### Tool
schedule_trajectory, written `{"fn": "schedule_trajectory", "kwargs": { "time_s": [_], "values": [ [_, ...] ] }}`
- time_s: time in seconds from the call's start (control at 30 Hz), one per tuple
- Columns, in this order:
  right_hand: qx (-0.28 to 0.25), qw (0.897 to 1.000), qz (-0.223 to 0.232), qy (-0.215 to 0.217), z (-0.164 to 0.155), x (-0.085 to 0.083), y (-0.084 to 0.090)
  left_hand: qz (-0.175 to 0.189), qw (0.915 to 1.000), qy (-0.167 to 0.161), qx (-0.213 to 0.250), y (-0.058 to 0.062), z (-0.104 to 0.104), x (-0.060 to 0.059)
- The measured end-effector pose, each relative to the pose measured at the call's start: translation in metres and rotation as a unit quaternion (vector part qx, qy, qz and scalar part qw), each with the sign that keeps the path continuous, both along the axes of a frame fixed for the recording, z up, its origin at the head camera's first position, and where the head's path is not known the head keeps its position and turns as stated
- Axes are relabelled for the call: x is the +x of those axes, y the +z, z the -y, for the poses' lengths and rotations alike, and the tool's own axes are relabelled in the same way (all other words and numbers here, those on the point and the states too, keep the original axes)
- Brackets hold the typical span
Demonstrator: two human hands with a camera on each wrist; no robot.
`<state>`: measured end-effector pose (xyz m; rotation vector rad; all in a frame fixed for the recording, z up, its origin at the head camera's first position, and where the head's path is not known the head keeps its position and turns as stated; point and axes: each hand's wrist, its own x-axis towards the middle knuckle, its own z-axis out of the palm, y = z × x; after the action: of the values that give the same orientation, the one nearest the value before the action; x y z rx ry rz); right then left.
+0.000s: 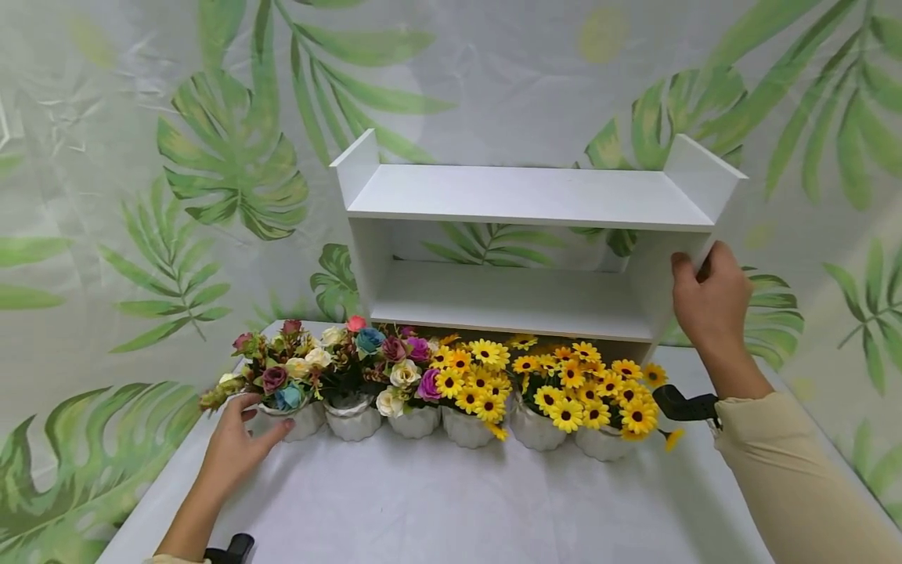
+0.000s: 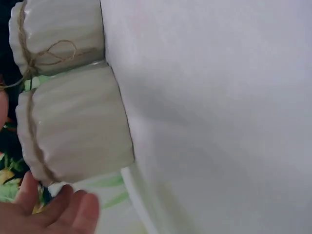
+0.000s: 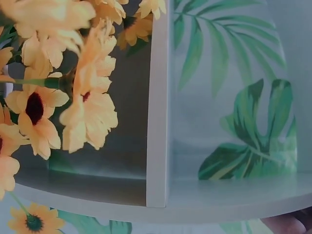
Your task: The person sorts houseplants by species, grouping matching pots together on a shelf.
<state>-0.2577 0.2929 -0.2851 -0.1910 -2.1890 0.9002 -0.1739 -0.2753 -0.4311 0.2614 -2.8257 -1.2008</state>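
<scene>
My left hand (image 1: 236, 446) cups the end flower pot (image 1: 299, 419), fingers relaxed; my right hand (image 1: 708, 301) grasps the white shelf (image 1: 528, 196) side panel.

— What is the person wearing?
— A beige long sleeve (image 1: 796, 478) ends at the wrist of the bare right hand (image 1: 712, 301), with a black strap (image 1: 687, 406) beside the cuff.
— And the left hand (image 1: 236, 450)?
— Bare too; a black mount (image 1: 232, 548) sits near its wrist.

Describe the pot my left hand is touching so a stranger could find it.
In front of the white shelf unit stands a row of six white ribbed pots. Take the leftmost pot, by the left hand. It holds mixed roses, and only it sits at the row's left end.
</scene>
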Motion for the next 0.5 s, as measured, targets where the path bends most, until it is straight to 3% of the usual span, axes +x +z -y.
{"fn": "schedule_trajectory", "kwargs": {
  "time_s": [0.13, 0.23, 0.4, 0.5],
  "values": [
    [-0.005, 1.000, 0.015, 0.013, -0.001, 0.001, -0.001, 0.020, 0.9954, 0.082, 0.047, -0.003, -0.003, -0.004],
    [-0.009, 1.000, 0.023, 0.011, -0.002, 0.001, -0.003, 0.024, 0.9909, 0.109, 0.075, -0.007, -0.003, -0.004],
    [-0.012, 1.000, 0.002, 0.010, -0.002, 0.000, -0.003, 0.069, 0.9913, 0.041, 0.105, -0.010, 0.001, -0.014],
    [-0.014, 1.000, -0.010, 0.012, -0.001, 0.000, -0.003, 0.063, 0.9913, 0.006, 0.115, -0.010, 0.002, -0.024]
  ]
}}
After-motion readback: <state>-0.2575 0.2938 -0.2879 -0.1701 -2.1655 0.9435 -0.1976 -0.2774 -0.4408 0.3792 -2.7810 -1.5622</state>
